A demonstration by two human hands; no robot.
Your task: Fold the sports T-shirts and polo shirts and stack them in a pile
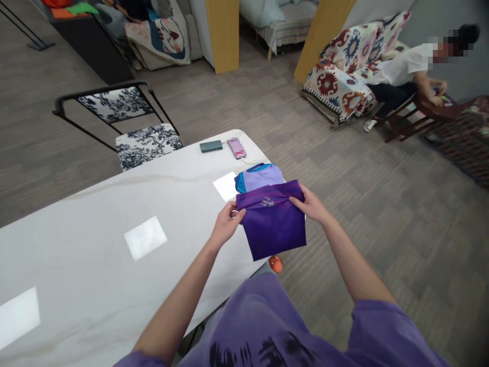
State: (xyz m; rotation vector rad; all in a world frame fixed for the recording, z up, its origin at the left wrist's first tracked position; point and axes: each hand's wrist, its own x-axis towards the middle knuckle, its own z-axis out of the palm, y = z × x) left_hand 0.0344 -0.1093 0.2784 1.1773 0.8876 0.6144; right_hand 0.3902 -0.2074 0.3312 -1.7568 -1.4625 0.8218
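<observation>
A folded dark purple garment (273,224) hangs just above the right end of the white table (114,224). My left hand (227,223) pinches its upper left corner, fingers closed on the cloth. My right hand (311,204) grips its upper right edge the same way. Right behind the purple garment lies a folded lavender and blue garment (257,177) on the table.
A dark green case (211,146) and a pink phone (236,148) lie at the table's far end. A black chair with patterned cushions (132,127) stands behind the table. Another person sits on a patterned sofa (351,66) at the far right. A small orange object (275,263) sits below the table edge.
</observation>
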